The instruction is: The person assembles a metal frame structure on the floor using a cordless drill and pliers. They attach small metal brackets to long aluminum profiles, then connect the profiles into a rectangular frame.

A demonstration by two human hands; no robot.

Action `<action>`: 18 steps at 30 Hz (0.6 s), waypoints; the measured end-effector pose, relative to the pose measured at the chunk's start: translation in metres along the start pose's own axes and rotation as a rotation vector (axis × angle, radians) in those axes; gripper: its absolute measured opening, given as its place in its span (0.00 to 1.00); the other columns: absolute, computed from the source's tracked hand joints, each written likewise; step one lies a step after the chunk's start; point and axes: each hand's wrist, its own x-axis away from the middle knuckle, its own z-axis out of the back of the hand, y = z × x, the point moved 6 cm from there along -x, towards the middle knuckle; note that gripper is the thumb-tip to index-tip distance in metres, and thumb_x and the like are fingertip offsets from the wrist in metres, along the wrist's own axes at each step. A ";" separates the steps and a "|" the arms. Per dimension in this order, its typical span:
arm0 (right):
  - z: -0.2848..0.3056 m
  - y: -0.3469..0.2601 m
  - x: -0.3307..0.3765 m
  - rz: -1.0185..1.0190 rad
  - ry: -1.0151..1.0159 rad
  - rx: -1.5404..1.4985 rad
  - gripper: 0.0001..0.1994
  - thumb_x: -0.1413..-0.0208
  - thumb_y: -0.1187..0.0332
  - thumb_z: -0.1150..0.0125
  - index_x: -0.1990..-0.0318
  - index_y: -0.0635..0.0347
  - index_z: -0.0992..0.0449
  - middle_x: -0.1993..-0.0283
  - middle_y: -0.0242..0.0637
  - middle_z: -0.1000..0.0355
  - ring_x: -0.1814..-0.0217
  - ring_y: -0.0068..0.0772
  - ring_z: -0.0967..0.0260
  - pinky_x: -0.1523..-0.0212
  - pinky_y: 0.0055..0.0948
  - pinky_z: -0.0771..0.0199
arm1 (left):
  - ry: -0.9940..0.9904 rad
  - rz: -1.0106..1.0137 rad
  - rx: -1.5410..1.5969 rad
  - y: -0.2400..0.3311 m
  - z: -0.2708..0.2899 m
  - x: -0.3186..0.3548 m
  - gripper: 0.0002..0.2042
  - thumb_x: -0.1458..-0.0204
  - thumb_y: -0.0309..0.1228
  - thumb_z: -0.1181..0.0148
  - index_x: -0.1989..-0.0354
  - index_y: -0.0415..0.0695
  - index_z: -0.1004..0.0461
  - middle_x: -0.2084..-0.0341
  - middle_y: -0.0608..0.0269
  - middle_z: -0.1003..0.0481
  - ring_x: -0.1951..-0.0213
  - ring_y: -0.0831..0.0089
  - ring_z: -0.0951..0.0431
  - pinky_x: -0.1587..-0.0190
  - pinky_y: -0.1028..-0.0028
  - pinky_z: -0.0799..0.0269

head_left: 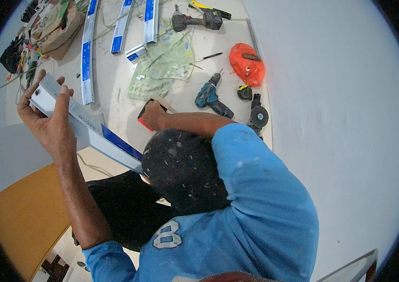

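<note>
Neither of my own hands is in view. Just below me, a co-worker in a blue shirt (270,197) and a speckled black cap (180,169) bends over the floor. That person's left hand (49,110) grips the raised end of a long white metal profile (89,127) with a strip of blue film. The profile's lower end disappears behind the cap. The co-worker's right hand (154,115) is closed on a black-and-red object (144,123) low at the floor; its kind is mostly hidden.
Profiles (88,61) and a short offcut (136,54) lie ahead beside a green cloth (162,70). A teal drill (211,96), black impact driver (197,21), tape measure (244,92), angle grinder (258,116) and orange-red bag (242,58) lie right. A brown sack (65,35) stands far left.
</note>
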 end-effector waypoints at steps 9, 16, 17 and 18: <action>0.007 0.010 -0.002 -0.015 0.043 -0.148 0.10 0.43 0.63 0.33 0.61 0.54 0.08 0.53 0.46 0.16 0.50 0.47 0.20 0.53 0.48 0.25 | -0.001 -0.015 0.007 0.004 0.002 0.005 0.29 0.41 0.20 0.31 0.37 0.43 0.42 0.33 0.35 0.28 0.37 0.50 0.19 0.41 0.56 0.11; 0.030 0.038 0.018 0.046 0.289 -0.417 0.11 0.40 0.63 0.35 0.58 0.59 0.15 0.56 0.49 0.18 0.50 0.58 0.18 0.51 0.54 0.19 | -0.030 -0.047 -0.001 -0.001 -0.003 0.006 0.28 0.39 0.21 0.32 0.36 0.45 0.43 0.32 0.34 0.29 0.38 0.49 0.18 0.42 0.54 0.11; 0.037 0.046 0.025 0.068 0.342 -0.535 0.10 0.40 0.64 0.36 0.60 0.60 0.18 0.56 0.52 0.19 0.51 0.60 0.19 0.50 0.55 0.19 | -0.038 -0.060 -0.016 -0.004 -0.003 0.006 0.28 0.39 0.21 0.33 0.35 0.45 0.43 0.32 0.35 0.29 0.38 0.49 0.18 0.42 0.54 0.11; 0.048 0.059 0.026 -0.105 0.328 -0.772 0.08 0.40 0.67 0.37 0.58 0.61 0.22 0.59 0.54 0.21 0.51 0.62 0.19 0.48 0.55 0.19 | -0.036 -0.076 -0.046 -0.003 0.003 0.006 0.28 0.38 0.21 0.33 0.35 0.45 0.43 0.32 0.35 0.29 0.38 0.49 0.17 0.42 0.54 0.11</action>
